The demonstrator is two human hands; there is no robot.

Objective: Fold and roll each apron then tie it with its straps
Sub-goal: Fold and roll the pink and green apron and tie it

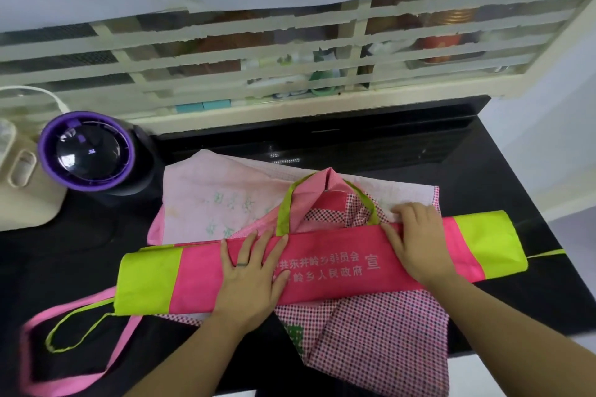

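Now your left hand (250, 271) lies flat with its fingers spread, pressing the middle of the folded apron (200, 277), a long pink band with lime-green ends. Your right hand (416, 242) presses the same band further right, fingers straight and close together, reaching over its far edge. The band lies across the middle of the black surface (483, 171), on top of a pink checked apron (380, 332) near the front edge and a pale pink apron (209, 190) toward the back. A thin green strap (74, 329) and a pink strap (38, 348) trail toward the near left corner. A purple-rimmed appliance (87, 151) stands at the back left, beside a cream appliance (22, 196).
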